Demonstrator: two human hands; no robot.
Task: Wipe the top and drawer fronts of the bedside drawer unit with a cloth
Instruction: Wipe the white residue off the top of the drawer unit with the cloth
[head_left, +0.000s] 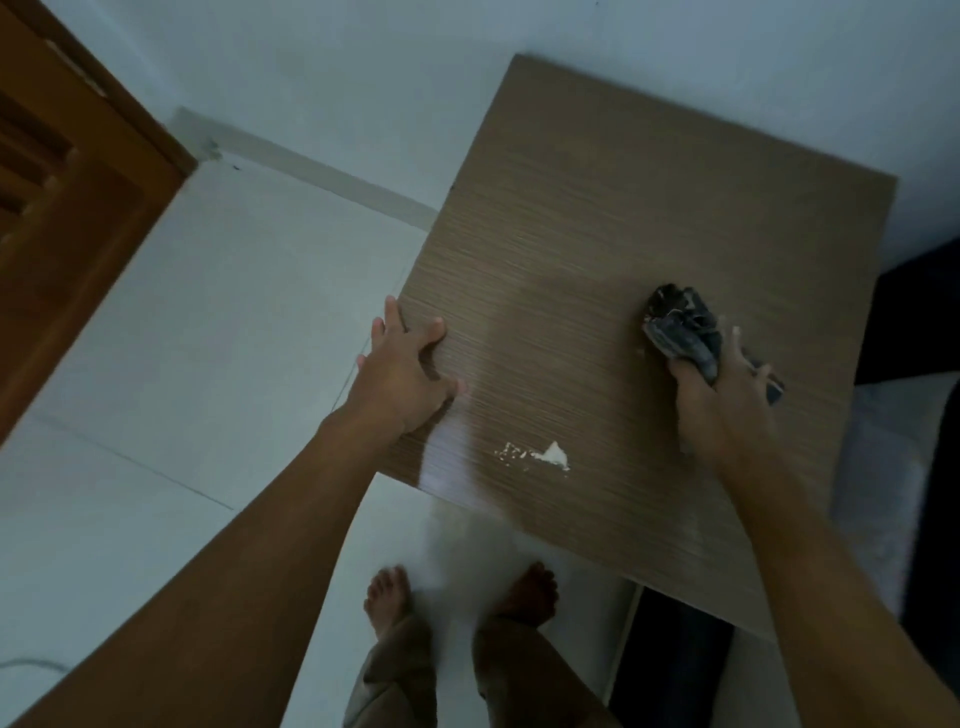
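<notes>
The bedside drawer unit shows its brown wood-grain top (623, 218), seen from above; the drawer fronts are hidden below it. My right hand (727, 400) presses a crumpled dark cloth (685, 325) onto the top near its right side. My left hand (405, 374) lies flat with fingers spread on the top's left edge. A white chipped patch (550, 454) marks the surface near the front edge, between my two hands.
White tiled floor (208, 338) lies to the left, with a brown wooden door (67, 208) at the far left and a pale wall (363, 62) behind the unit. My bare feet (389, 597) stand at the unit's front. Something dark (914, 312) sits to the right.
</notes>
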